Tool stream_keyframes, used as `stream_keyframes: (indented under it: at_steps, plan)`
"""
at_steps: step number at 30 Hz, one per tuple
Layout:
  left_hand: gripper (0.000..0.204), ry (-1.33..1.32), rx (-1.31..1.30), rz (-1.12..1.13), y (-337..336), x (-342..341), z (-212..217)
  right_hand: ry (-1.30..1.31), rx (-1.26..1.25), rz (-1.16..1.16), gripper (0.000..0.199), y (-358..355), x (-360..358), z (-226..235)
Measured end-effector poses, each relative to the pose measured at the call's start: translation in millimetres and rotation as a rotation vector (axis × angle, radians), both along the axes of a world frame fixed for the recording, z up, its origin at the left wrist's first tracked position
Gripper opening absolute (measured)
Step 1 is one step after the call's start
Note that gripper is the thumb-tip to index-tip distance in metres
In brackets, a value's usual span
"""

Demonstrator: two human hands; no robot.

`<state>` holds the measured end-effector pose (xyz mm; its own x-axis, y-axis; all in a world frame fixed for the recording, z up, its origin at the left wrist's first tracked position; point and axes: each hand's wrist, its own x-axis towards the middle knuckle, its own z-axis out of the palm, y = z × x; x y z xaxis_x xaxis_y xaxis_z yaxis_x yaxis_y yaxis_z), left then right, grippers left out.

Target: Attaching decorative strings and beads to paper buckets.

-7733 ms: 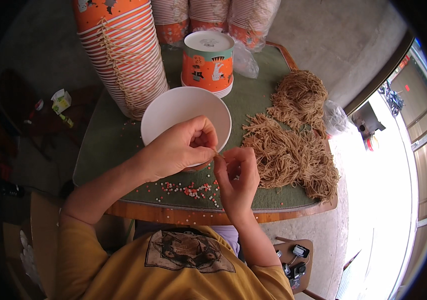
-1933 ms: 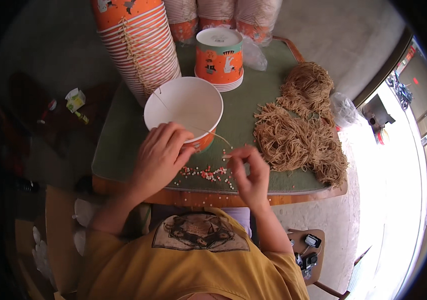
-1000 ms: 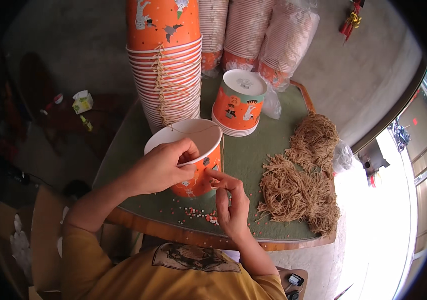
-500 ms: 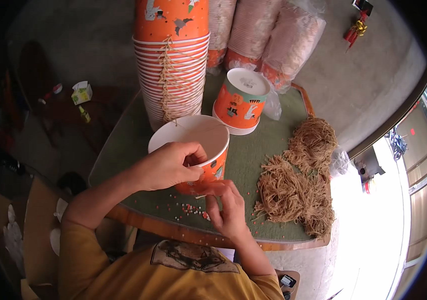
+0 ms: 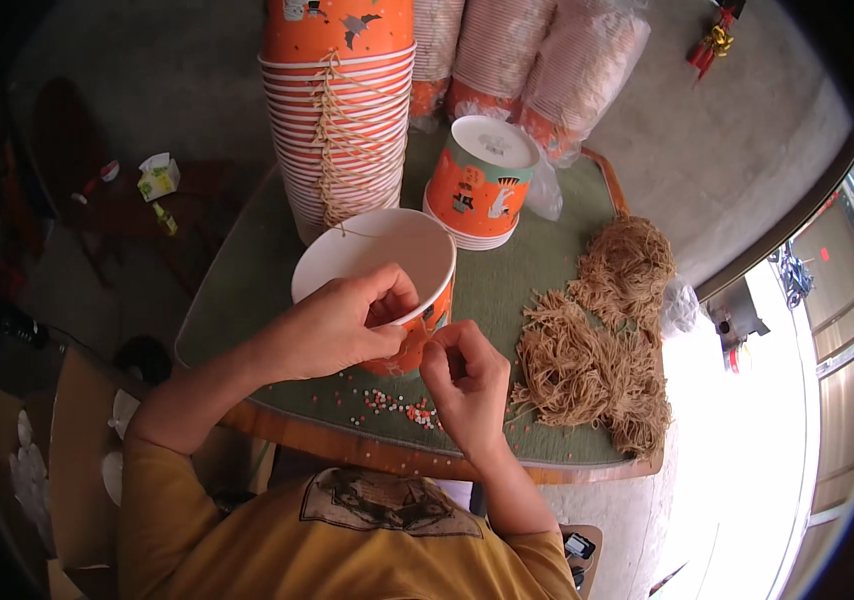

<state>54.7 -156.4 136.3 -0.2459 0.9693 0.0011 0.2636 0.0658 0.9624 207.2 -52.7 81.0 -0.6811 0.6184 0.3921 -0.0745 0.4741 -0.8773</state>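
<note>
An orange paper bucket (image 5: 387,262) with a white inside stands on the green table top (image 5: 247,290). My left hand (image 5: 337,325) grips its near rim, fingers curled over the edge. My right hand (image 5: 467,385) sits just right of the bucket's side, fingertips pinched on a thin tan string at the wall. A string end trails over the far rim. Small coloured beads (image 5: 397,405) lie scattered on the table between my hands.
A tall stack of orange buckets (image 5: 342,110) threaded with tan string stands behind. An upside-down short stack (image 5: 477,180) sits to its right, wrapped cup stacks (image 5: 537,60) beyond. A heap of tan string bundles (image 5: 597,340) covers the table's right side. Floor clutter lies at left.
The bucket stays upright in my left hand's grip. My right hand has shifted from below the bucket to its right side, pinching string. The view has drifted slightly.
</note>
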Motion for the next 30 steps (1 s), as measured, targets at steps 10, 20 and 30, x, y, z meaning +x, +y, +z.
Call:
stream_keyframes:
  at_steps: [10,20,30]
  plan:
    - [0.024,-0.076,-0.055,-0.006,-1.0,2.1,-2.1,-0.004,-0.231,0.099,0.013,-0.3,1.8,1.2]
    - [0.018,-0.012,0.073,-0.081,2.0,2.5,-19.2,-0.048,-0.269,0.090,0.010,0.4,0.7,-5.0]
    - [0.005,0.430,0.136,0.046,15.4,12.1,-24.5,-0.025,-0.170,0.031,0.007,10.0,13.3,-10.2]
